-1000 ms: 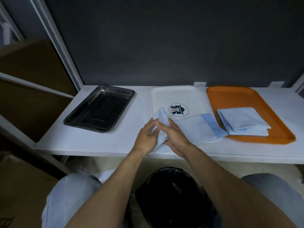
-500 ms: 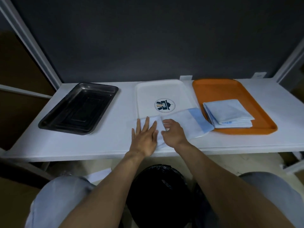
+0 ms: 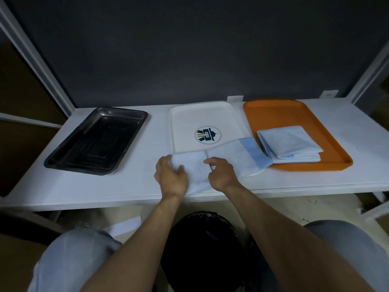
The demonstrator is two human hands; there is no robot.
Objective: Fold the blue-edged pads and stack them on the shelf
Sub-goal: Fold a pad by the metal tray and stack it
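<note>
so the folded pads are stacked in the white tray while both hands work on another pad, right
Not quite. The head view shows the folded pads stacked in the orange tray, not the white tray. The rest holds: the left hand and right hand both work on another pad.

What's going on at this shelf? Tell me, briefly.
A person is folding a blue-edged pad on the white shelf. The left hand grips its folded left end; the right hand pinches the flap's edge. Its blue end reaches the orange tray, where folded pads already sit stacked.
</note>
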